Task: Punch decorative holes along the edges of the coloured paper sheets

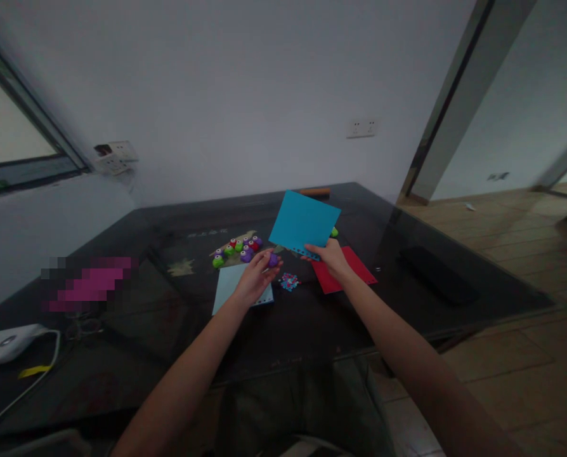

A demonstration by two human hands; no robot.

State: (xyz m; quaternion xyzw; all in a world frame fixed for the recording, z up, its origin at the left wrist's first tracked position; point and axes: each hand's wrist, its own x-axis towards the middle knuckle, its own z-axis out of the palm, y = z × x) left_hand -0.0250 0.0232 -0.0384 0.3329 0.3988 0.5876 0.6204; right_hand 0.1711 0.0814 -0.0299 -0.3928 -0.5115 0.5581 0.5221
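Note:
My left hand (pixel 256 279) is closed around a small purple hole punch (pixel 273 259), palm turned partly up. In my right hand (pixel 328 254), pinched at its lower edge, a bright blue sheet of paper (pixel 306 219) is raised and tilted. A row of small holes runs along that edge. Beneath my left hand lies a pale blue sheet (pixel 226 285), also with holes at its near edge. A red sheet (pixel 326 278) lies under my right wrist. Between the hands is a little heap of coloured paper bits (pixel 290 282).
Several bug-eyed punches (pixel 229 251) in green, purple and red stand behind my left hand. A black oblong object (pixel 438 274) lies at the right of the dark table (pixel 169 343). At the left are a white power strip (pixel 10 343) with its cable and a pixelated pink patch.

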